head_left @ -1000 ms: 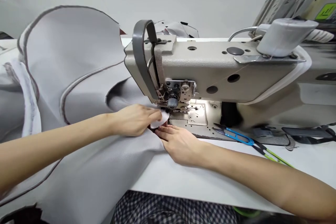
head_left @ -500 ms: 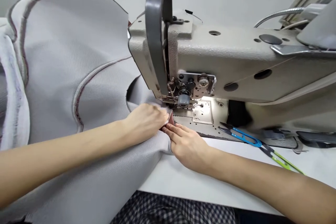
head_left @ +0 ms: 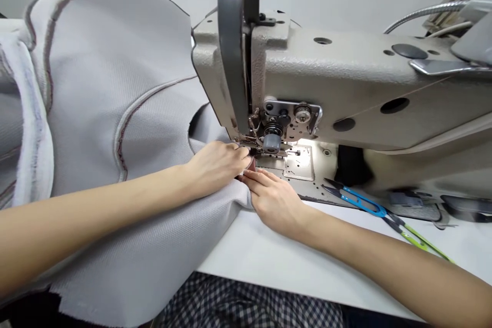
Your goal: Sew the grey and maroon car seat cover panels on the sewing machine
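Note:
A large grey fabric piece with dark piped seams lies across the table and rises at the left. Its edge is fed under the presser foot of a beige industrial sewing machine. My left hand lies on top of the fabric, fingers closed, pinching the fabric edge right at the foot. My right hand rests flat on the table just in front of the foot, fingers stretched out, pressing the fabric's folded edge. A small dark red patch shows between the two hands.
Blue thread snips and green-handled snips lie on the machine bed and white table to the right. A lit needle plate sits behind the foot. Checked cloth shows below the table edge.
The view has moved closer and lower toward the machine. Both hands have pushed the fabric edge forward to the presser foot; the white folded bit seen earlier is no longer visible.

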A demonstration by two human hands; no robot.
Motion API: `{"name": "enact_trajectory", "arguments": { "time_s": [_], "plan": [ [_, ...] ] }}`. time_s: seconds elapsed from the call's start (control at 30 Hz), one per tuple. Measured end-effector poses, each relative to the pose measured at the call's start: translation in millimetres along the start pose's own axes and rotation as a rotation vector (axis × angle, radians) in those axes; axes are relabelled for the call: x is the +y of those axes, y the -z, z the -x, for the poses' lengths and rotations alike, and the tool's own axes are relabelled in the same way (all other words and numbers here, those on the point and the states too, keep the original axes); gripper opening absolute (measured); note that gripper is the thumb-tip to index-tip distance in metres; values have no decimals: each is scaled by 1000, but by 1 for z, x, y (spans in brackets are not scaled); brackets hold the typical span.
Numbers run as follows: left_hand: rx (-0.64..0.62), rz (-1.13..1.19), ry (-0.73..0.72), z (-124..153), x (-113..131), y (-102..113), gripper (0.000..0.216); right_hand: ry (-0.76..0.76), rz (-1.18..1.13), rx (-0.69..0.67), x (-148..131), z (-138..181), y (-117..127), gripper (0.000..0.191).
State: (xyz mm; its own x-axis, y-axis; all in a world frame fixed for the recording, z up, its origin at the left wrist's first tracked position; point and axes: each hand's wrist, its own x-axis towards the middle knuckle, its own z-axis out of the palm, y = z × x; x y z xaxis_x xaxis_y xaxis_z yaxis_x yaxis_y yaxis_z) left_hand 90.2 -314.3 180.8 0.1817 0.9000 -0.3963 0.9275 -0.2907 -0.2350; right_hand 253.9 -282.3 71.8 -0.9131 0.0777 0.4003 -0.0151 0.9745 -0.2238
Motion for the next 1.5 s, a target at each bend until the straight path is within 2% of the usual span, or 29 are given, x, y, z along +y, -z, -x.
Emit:
{"name": "enact_trajectory", "arguments": {
  "time_s": [0.17,0.27,0.33,0.47,0.73,0.9,1.0,1.13,1.23,1.5],
  "plan": [
    [20,-16,-28,3,-5,-5,28,59,-79,59,8,0,0,28],
    [40,60,14,3,-3,-6,21,136,-132,6,13,1,-2,27],
    [8,80,46,1,1,-4,22,140,-111,-29,15,1,-3,26],
    [-70,72,31,-2,5,0,19,123,-95,-42,14,0,-5,24],
    [22,104,-10,0,1,-6,18,80,-61,29,22,-8,-11,27],
    [13,113,13,-1,-1,-3,21,41,-46,59,24,-10,-14,31],
    [-3,158,83,-2,-3,-1,25,33,-80,50,24,-12,-13,31],
    [-56,230,169,-5,-1,1,33,-8,-83,27,22,-15,-13,23],
    [-91,209,156,-4,3,2,31,-55,-93,26,21,-16,-13,21],
    [-64,124,140,-7,10,5,29,-165,-219,-31,23,-21,-12,20]
  ]
}}
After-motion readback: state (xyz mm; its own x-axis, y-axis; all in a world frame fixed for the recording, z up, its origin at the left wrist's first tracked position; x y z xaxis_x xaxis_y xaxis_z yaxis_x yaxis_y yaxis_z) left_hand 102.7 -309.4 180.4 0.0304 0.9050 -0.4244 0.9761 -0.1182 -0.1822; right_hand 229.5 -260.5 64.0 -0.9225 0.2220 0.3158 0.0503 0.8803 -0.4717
